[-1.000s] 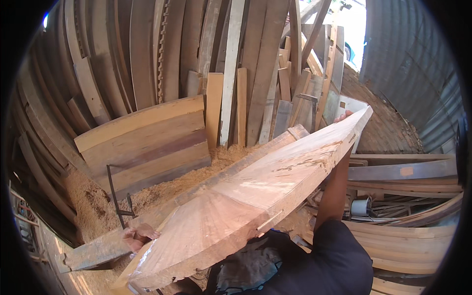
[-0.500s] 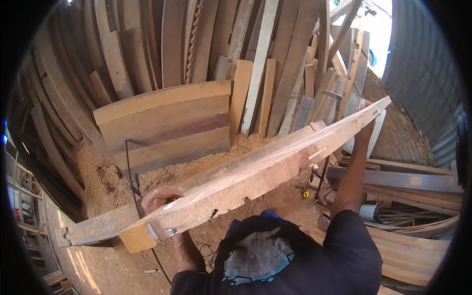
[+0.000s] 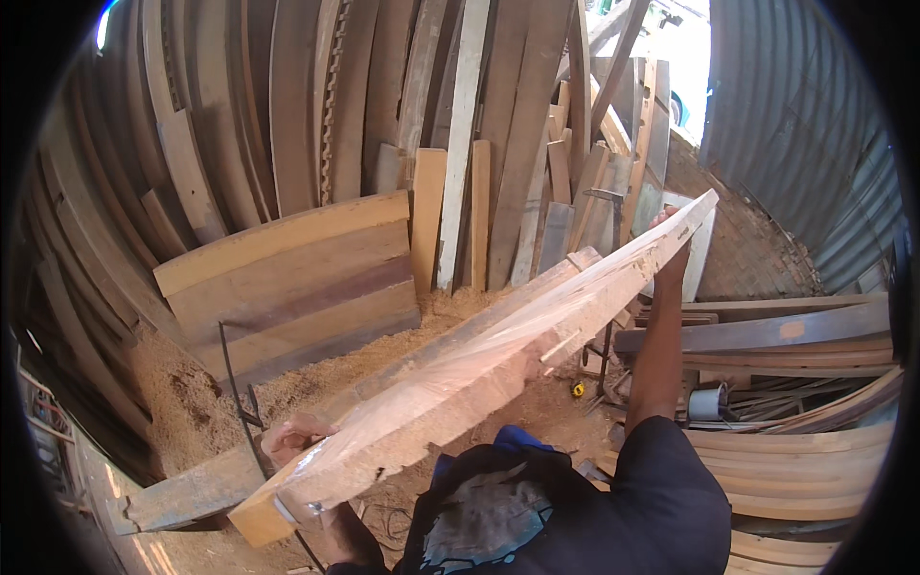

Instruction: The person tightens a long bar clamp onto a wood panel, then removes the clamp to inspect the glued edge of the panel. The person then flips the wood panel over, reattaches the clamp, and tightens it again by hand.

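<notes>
The slab (image 3: 479, 388) has rolled about its length: its near edge now faces you and its broad face narrows to a strip, suggesting you are controlling its tilt from both ends. It slants from seven o'clock to two o'clock, a beam (image 3: 196, 491) just beyond. Your left hand (image 3: 295, 438), between seven and eight, is clamped on the lower end; your right hand (image 3: 664, 216), at two, grips the upper. One second earlier, the face showed broadly, and the yellow object (image 3: 578, 389) between four and five was out of sight.
</notes>
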The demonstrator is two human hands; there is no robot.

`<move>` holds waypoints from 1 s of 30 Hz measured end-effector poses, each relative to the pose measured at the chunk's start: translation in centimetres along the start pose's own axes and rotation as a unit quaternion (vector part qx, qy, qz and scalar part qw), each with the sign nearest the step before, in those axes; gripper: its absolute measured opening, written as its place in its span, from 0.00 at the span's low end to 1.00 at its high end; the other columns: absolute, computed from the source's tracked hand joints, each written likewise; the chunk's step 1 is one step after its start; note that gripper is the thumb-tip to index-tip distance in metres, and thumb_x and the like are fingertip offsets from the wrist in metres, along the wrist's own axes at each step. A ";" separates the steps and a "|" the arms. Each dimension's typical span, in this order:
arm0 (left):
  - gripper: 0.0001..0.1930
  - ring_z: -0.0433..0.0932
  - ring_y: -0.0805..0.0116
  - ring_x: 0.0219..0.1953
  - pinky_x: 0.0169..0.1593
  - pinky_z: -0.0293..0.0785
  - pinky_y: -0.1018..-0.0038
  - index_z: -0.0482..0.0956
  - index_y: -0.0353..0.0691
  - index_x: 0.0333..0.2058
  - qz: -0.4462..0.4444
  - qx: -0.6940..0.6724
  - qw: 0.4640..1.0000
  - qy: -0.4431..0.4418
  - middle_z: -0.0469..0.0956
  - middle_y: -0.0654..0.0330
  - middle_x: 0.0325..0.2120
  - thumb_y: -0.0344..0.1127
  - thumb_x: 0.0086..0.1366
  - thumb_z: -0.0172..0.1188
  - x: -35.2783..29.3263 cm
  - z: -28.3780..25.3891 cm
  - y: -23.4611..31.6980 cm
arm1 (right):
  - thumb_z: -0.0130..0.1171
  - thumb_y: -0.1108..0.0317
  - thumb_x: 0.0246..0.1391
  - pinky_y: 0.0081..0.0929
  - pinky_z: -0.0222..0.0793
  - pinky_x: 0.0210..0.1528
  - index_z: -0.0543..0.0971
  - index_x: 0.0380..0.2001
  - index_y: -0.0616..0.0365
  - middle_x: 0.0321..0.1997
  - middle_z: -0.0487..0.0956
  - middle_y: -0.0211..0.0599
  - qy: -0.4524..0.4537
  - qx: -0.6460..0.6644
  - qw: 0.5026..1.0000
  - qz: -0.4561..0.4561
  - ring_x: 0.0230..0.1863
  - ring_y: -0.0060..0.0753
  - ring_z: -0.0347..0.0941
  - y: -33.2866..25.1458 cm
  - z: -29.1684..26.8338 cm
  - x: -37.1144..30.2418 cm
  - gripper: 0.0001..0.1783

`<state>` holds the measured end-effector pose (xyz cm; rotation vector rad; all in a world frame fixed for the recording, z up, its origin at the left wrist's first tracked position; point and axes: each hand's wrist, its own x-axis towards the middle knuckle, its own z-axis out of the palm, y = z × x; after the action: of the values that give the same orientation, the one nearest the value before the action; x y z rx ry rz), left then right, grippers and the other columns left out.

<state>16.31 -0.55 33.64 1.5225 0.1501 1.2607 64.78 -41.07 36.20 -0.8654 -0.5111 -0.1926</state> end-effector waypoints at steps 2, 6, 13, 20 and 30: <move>0.35 0.73 0.68 0.35 0.43 0.70 0.69 0.62 0.39 0.47 0.007 0.017 0.999 0.041 0.72 0.58 0.34 0.64 0.55 0.59 0.3 0.2 -1.0 | 0.51 0.52 0.61 0.25 0.71 0.46 0.71 0.43 0.60 0.35 0.72 0.33 0.073 -0.070 0.995 0.005 0.39 0.28 0.71 0.4 -0.1 0.5 0.21; 0.39 0.75 0.69 0.29 0.39 0.71 0.72 0.61 0.38 0.48 0.011 -0.006 0.990 0.141 0.75 0.57 0.27 0.64 0.52 0.63 -3.2 -4.4 -8.1 | 0.36 0.36 0.60 0.27 0.68 0.42 0.71 0.40 0.57 0.34 0.71 0.31 0.116 -0.090 0.989 -0.019 0.37 0.27 0.69 0.7 1.7 1.3 0.33; 0.38 0.72 0.63 0.44 0.45 0.70 0.67 0.63 0.32 0.56 -0.051 0.375 0.917 0.123 0.72 0.52 0.46 0.64 0.66 0.38 -9.5 -10.2 -18.1 | 0.33 0.37 0.61 0.35 0.60 0.58 0.60 0.58 0.56 0.52 0.69 0.35 0.055 -0.140 0.987 0.047 0.54 0.34 0.65 4.0 1.0 2.0 0.36; 0.28 0.67 0.59 0.51 0.55 0.61 0.59 0.69 0.32 0.48 -0.124 0.248 0.955 0.102 0.71 0.50 0.47 0.52 0.70 0.34 -12.0 -13.1 -24.7 | 0.37 0.36 0.59 0.33 0.49 0.66 0.54 0.65 0.53 0.66 0.58 0.35 -0.124 -0.478 0.869 -0.011 0.66 0.33 0.53 17.2 -16.0 2.2 0.40; 0.28 0.66 0.57 0.30 0.36 0.61 0.60 0.69 0.34 0.31 -0.192 0.387 0.897 0.098 0.67 0.50 0.27 0.55 0.71 0.31 2.1 -4.1 -17.7 | 0.41 0.38 0.60 0.30 0.54 0.64 0.57 0.63 0.61 0.66 0.60 0.36 0.046 -0.184 0.964 0.186 0.64 0.29 0.57 16.5 2.3 1.6 0.41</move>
<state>23.00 10.38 20.64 1.8851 1.1457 1.0679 71.30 -28.66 27.06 -1.2921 -0.2174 0.0202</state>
